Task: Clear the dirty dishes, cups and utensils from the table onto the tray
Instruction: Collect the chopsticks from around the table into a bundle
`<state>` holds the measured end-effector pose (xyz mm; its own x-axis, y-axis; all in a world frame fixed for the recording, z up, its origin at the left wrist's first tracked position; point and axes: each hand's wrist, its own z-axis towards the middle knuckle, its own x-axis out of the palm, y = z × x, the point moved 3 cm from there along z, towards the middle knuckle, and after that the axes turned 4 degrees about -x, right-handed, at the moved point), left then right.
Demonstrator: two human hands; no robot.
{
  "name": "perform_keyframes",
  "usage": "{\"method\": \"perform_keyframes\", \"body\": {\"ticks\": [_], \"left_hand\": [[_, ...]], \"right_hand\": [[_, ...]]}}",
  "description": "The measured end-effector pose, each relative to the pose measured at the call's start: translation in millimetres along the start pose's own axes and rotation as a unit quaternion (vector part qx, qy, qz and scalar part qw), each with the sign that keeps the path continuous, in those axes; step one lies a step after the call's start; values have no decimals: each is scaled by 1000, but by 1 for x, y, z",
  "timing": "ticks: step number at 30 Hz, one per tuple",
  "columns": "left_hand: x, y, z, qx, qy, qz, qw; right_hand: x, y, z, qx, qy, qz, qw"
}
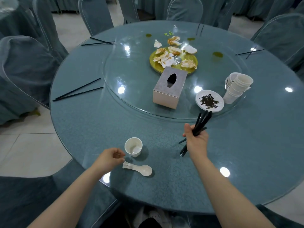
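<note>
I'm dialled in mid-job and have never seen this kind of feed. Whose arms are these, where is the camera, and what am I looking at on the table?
There is no machine: a person clears the table with bare hands, and the single picture comes from a wide-angle camera on their head, looking forward and down.

The right hand grips a bundle of black chopsticks. The left hand hangs with loosely curled fingers at the handles of the white spoons, holding nothing as far as I can tell. Beside it stands a white cup.

On the round table, the glass turntable carries a grey tissue box, a gold plate of crumpled napkins, a stack of white cups and a small soiled plate. More chopstick pairs lie around the rim. No tray is in view.
</note>
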<state>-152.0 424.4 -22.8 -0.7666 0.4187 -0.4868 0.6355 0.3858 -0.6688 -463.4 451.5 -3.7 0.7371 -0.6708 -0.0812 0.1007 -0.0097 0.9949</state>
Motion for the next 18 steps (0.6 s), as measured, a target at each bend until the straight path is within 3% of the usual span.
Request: {"method": "perform_keyframes", "body": {"ticks": [3, 8, 14, 18], "left_hand": [[13, 5, -1, 10, 18, 40, 999], [31, 14, -1, 33, 14, 246, 969], [51, 20, 3, 88, 7, 271, 959], [63, 26, 3, 96, -37, 341, 934]], "right_hand": [[-4, -10, -8, 14, 29, -34, 999], [-5, -4, -15, 47, 45, 0, 998], [-16, -14, -25, 80, 57, -16, 995], [-22, -24, -29, 106, 76, -60, 990]]}}
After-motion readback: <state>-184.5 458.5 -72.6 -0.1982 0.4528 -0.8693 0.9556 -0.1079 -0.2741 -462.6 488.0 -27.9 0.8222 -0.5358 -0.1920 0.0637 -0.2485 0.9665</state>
